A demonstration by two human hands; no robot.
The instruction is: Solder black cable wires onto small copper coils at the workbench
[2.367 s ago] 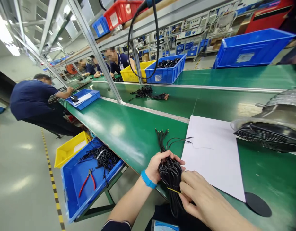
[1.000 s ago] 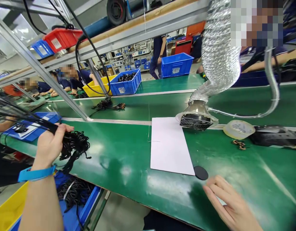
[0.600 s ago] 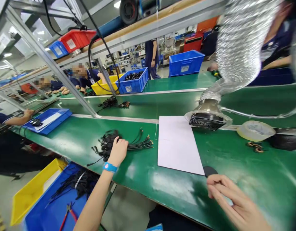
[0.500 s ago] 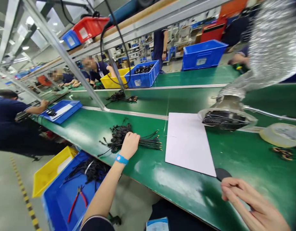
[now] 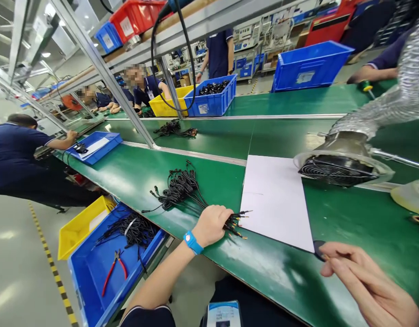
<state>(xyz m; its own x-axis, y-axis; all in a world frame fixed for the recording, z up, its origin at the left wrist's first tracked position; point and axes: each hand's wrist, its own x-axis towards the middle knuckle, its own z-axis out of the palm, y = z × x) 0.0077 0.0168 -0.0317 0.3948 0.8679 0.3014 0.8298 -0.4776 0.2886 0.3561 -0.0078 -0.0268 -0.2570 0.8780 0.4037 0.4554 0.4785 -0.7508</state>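
Note:
A bundle of black cables (image 5: pixel 180 190) lies on the green bench, its coiled parts to the left and its bare copper-coloured ends to the right. My left hand (image 5: pixel 212 225), with a blue wristband, is closed around the bundle close to those ends, which reach the edge of a white board (image 5: pixel 274 204). At the lower right my right hand (image 5: pixel 361 277) is closed, thumb and fingers pinched together. A tiny orange bit shows at its fingertips; what it belongs to is too small to tell. Just behind them a dark round piece (image 5: pixel 319 250) sits by the board's corner.
A fume duct nozzle (image 5: pixel 342 165) hangs over the board's far right corner. Below the bench's left edge, a blue bin (image 5: pixel 93 272) holds more cables and red-handled pliers (image 5: pixel 114 271). Another cable bundle (image 5: pixel 175 128) lies on the middle strip. Co-workers stand and sit farther off.
My left hand has slid right along the cables, from mid-bundle to near their bare ends. The ends now reach the white board. My right hand stays near the board's corner, fingers pinched.

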